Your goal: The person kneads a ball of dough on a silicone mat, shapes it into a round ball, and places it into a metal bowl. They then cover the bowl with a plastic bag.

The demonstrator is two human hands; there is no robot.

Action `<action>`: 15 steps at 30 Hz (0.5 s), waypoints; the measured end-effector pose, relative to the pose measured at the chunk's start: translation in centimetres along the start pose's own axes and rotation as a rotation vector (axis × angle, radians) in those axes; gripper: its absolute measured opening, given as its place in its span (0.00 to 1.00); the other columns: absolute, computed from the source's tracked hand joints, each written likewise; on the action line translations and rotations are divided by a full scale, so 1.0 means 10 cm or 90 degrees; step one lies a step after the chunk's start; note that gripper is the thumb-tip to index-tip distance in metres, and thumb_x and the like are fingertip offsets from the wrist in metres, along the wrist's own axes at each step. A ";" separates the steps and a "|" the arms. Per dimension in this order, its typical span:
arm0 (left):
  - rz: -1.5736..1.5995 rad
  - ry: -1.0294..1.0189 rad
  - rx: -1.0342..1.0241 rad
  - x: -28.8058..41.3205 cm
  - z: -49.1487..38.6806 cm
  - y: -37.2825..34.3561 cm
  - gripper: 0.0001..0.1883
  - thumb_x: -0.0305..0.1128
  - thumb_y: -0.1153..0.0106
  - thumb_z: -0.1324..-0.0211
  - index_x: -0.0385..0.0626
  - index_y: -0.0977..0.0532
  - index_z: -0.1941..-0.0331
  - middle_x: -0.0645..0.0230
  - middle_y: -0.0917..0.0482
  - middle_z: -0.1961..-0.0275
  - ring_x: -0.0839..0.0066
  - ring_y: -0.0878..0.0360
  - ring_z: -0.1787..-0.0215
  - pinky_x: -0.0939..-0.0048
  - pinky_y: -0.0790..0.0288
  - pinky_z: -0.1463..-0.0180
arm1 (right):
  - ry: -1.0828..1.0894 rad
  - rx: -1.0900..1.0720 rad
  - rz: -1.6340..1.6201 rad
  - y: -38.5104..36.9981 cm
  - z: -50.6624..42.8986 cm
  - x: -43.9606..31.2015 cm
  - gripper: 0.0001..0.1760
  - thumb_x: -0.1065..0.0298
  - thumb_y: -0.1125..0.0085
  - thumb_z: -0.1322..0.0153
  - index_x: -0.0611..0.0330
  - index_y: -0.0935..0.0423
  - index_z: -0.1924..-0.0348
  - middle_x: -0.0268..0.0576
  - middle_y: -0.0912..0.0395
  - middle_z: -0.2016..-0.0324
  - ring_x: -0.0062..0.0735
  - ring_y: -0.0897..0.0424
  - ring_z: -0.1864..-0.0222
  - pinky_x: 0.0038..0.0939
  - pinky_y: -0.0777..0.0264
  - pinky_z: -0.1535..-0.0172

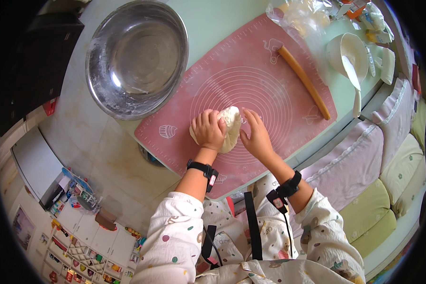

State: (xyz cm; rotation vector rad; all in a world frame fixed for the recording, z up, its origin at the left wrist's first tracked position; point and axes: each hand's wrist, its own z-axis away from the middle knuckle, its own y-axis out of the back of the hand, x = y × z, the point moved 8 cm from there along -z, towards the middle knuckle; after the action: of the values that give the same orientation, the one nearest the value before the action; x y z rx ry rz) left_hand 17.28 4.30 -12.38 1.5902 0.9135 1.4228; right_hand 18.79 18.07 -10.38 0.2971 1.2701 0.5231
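Note:
A lump of pale dough (230,129) lies on a pink silicone baking mat (177,106) printed with white circles. My left hand (209,128) rests on the dough's left part, fingers curled over it and thumb on its top. Just right of the dough is my right hand (256,136), fingers apart and slightly bent, holding nothing. A wooden rolling pin (303,81) lies on the mat's right part, away from both hands. The dough's underside and part of its left side are hidden.
A large floured metal basin (149,56) stands at the upper left, by the mat's edge. At the upper right are clear plastic bags (305,17) and a white bowl (335,53) with a white spatula (351,72). A cushioned sofa (348,163) stands along the table's right side.

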 end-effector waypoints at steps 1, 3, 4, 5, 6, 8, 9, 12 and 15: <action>-0.030 0.007 0.002 -0.02 -0.03 -0.05 0.11 0.42 0.52 0.47 0.52 0.28 0.64 0.69 0.28 0.62 0.66 0.30 0.57 0.58 0.40 0.51 | -0.006 -0.010 -0.019 -0.06 -0.08 0.09 0.33 0.78 0.43 0.43 0.65 0.37 0.44 0.56 0.35 0.49 0.54 0.32 0.47 0.40 0.34 0.48; -0.085 0.011 0.001 -0.01 -0.16 -0.18 0.10 0.42 0.52 0.47 0.52 0.28 0.64 0.69 0.28 0.61 0.66 0.31 0.55 0.58 0.41 0.50 | -0.053 -0.006 -0.046 -0.14 -0.23 0.25 0.35 0.76 0.43 0.44 0.67 0.39 0.43 0.58 0.36 0.50 0.54 0.33 0.48 0.40 0.35 0.47; -0.096 0.033 0.021 -0.02 -0.23 -0.20 0.10 0.41 0.52 0.46 0.53 0.28 0.64 0.69 0.27 0.61 0.67 0.31 0.55 0.58 0.41 0.50 | -0.100 -0.003 -0.055 -0.17 -0.29 0.34 0.35 0.75 0.42 0.44 0.68 0.39 0.43 0.58 0.36 0.52 0.54 0.32 0.49 0.39 0.35 0.47; -0.086 0.056 0.016 -0.02 -0.29 -0.23 0.09 0.41 0.53 0.45 0.52 0.27 0.64 0.69 0.27 0.61 0.68 0.31 0.55 0.58 0.42 0.50 | -0.167 -0.031 -0.059 -0.23 -0.32 0.42 0.35 0.74 0.42 0.44 0.69 0.39 0.43 0.58 0.36 0.53 0.54 0.32 0.50 0.39 0.35 0.47; -0.077 0.085 0.018 -0.04 -0.35 -0.21 0.09 0.40 0.53 0.44 0.52 0.27 0.65 0.68 0.27 0.62 0.68 0.31 0.55 0.58 0.42 0.49 | -0.198 -0.007 -0.107 -0.22 -0.33 0.43 0.35 0.72 0.43 0.45 0.68 0.38 0.43 0.56 0.35 0.58 0.53 0.32 0.53 0.38 0.35 0.48; -0.006 0.150 -0.008 -0.08 -0.45 -0.18 0.10 0.40 0.54 0.41 0.50 0.25 0.71 0.67 0.26 0.65 0.67 0.29 0.59 0.60 0.39 0.51 | -0.169 -0.001 -0.164 -0.20 -0.33 0.30 0.34 0.73 0.43 0.45 0.67 0.36 0.45 0.55 0.34 0.58 0.53 0.32 0.53 0.38 0.35 0.49; 0.254 0.257 -0.020 -0.20 -0.43 -0.17 0.11 0.40 0.54 0.41 0.49 0.25 0.72 0.66 0.26 0.67 0.66 0.29 0.61 0.61 0.38 0.53 | -0.147 0.017 -0.200 -0.16 -0.29 0.21 0.33 0.73 0.43 0.46 0.66 0.35 0.45 0.55 0.34 0.59 0.53 0.32 0.53 0.38 0.36 0.49; 0.751 0.454 -0.187 -0.32 -0.21 -0.10 0.14 0.40 0.51 0.42 0.46 0.26 0.77 0.64 0.24 0.74 0.59 0.28 0.69 0.61 0.34 0.61 | 0.066 -0.071 -0.022 -0.16 -0.05 -0.27 0.29 0.75 0.45 0.46 0.61 0.32 0.49 0.51 0.32 0.60 0.48 0.31 0.55 0.39 0.36 0.50; 0.232 0.029 -0.126 0.02 -0.31 0.32 0.12 0.37 0.49 0.44 0.44 0.28 0.79 0.63 0.25 0.75 0.57 0.28 0.70 0.58 0.35 0.62 | 0.247 -0.189 0.115 -0.26 0.38 -0.59 0.30 0.80 0.48 0.46 0.57 0.31 0.48 0.47 0.32 0.60 0.45 0.31 0.54 0.39 0.37 0.50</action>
State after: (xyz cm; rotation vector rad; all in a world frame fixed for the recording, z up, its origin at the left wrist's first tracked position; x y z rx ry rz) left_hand 14.21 3.44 -9.20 1.6325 0.5023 1.7460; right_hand 21.79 13.06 -5.71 0.0597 1.5232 0.9472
